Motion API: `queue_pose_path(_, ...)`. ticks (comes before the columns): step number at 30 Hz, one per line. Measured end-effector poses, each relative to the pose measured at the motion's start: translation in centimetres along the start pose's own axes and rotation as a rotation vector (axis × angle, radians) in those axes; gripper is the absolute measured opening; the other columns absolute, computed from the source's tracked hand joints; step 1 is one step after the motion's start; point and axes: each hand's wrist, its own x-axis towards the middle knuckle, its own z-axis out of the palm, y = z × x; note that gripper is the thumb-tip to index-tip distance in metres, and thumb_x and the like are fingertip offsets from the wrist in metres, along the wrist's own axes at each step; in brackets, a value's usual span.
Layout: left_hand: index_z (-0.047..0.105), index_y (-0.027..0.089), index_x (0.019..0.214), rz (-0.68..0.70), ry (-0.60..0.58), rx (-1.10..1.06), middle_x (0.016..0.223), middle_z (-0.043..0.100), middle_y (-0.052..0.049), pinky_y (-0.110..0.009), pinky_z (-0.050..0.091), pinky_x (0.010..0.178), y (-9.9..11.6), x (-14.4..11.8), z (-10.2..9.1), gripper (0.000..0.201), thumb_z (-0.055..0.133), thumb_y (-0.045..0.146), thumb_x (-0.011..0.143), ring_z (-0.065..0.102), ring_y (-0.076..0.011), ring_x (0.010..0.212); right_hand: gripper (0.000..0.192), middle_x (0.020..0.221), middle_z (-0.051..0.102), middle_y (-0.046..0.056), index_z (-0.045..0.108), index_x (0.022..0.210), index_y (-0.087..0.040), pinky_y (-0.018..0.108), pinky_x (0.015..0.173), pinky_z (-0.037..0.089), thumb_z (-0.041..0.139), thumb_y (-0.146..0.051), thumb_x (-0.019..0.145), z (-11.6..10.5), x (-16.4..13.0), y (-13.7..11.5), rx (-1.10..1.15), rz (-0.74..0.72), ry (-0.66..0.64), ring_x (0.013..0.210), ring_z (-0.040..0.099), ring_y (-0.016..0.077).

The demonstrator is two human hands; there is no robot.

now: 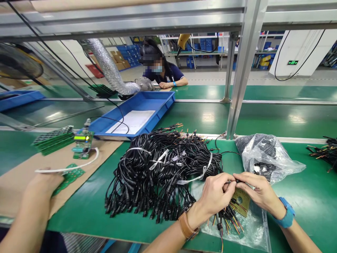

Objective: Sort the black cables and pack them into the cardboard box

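Observation:
My left hand [217, 193], with a brown watch strap at the wrist, pinches a thin black cable [229, 182]. My right hand [256, 189], wearing a blue wristband, closes its fingertips on the same cable, right beside the left fingers. The exact part under the fingertips is mostly hidden. Below my hands, short black cables with red and yellow wire ends [231, 219] lie on a clear plastic bag [252, 232], next to a tan board [242, 202]. Just left of my left hand is a large pile of tied black cables [163, 161] with black connectors.
A co-worker's hand [46, 182] rests at a green circuit board [70, 175] on the left. Behind it stand a small lit-display tester [83, 140] and green boards [54, 140]. A blue tray [165, 103], a filled plastic bag [265, 154] and a metal post [238, 77] are farther back. Another person [163, 72] sits opposite.

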Motion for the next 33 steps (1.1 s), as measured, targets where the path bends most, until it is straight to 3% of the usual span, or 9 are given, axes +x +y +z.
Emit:
queue_pose_path(3,0.054,0.017,0.104,-0.046,-0.132,-0.106,0.075,0.057,0.001,-0.023,0.042,0.056,0.1,0.0,-0.8,0.017,0.053,0.019,0.087,0.054,-0.0124,0.062,0.030,0.106,0.074,0.009,0.067,0.129,-0.024,0.033,0.080,0.059,0.055,-0.029,0.101,-0.2,-0.2,0.1,-0.051,0.035,0.003,0.092,0.071,0.0211)
queue_pose_path(6,0.049,0.018,0.094,-0.056,-0.155,-0.112,0.079,0.054,-0.001,-0.024,0.042,0.058,-0.1,0.1,-1.2,0.004,0.047,0.019,0.091,0.053,-0.0131,0.066,0.026,0.098,0.075,0.008,0.068,0.121,-0.021,0.031,0.077,0.058,0.059,-0.034,0.099,-0.4,-0.4,0.1,-0.086,0.116,0.038,0.082,0.070,0.0198)
queue_pose_path(8,0.049,0.019,0.086,-0.049,-0.130,-0.094,0.076,0.053,0.000,-0.025,0.040,0.059,-0.5,0.2,-1.0,0.010,0.044,0.020,0.094,0.051,-0.0130,0.064,0.021,0.093,0.074,0.007,0.069,0.109,-0.020,0.029,0.074,0.058,0.061,-0.036,0.098,-0.4,-0.4,0.1,-0.083,0.135,0.046,0.079,0.070,0.0192)
queue_pose_path(15,0.056,0.017,0.084,-0.033,-0.065,-0.106,0.073,0.061,-0.001,-0.025,0.039,0.060,-1.6,-0.2,0.2,0.012,0.051,0.020,0.095,0.055,-0.0132,0.064,0.008,0.091,0.072,0.005,0.065,0.100,-0.021,0.027,0.074,0.056,0.061,-0.028,0.099,0.3,-0.3,0.3,-0.038,0.022,0.035,0.082,0.069,0.0175)
queue_pose_path(22,0.056,0.018,0.080,-0.032,-0.057,-0.086,0.067,0.060,0.000,-0.024,0.035,0.057,-1.9,-0.4,0.4,0.015,0.048,0.015,0.093,0.053,-0.0123,0.058,0.008,0.088,0.072,0.005,0.065,0.098,-0.021,0.025,0.071,0.055,0.060,-0.027,0.100,1.6,-0.4,0.9,0.027,0.020,0.003,0.077,0.069,0.0164)
queue_pose_path(28,0.053,0.018,0.073,-0.070,-0.120,-0.086,0.059,0.054,0.003,-0.023,0.031,0.052,-1.8,-0.1,-0.1,0.019,0.047,0.013,0.090,0.048,-0.0103,0.050,0.009,0.084,0.072,0.004,0.064,0.094,-0.020,0.025,0.067,0.054,0.060,-0.025,0.100,2.8,-0.5,1.3,-0.001,-0.057,0.040,0.073,0.068,0.0167)
queue_pose_path(33,0.058,0.017,0.076,-0.116,-0.208,-0.144,0.061,0.058,0.002,-0.022,0.037,0.056,-1.6,0.4,-0.6,0.021,0.048,0.018,0.094,0.053,-0.0104,0.054,0.005,0.086,0.072,0.004,0.064,0.096,-0.021,0.025,0.070,0.055,0.060,-0.021,0.099,2.2,-0.2,1.3,-0.028,-0.114,0.048,0.076,0.069,0.0168)
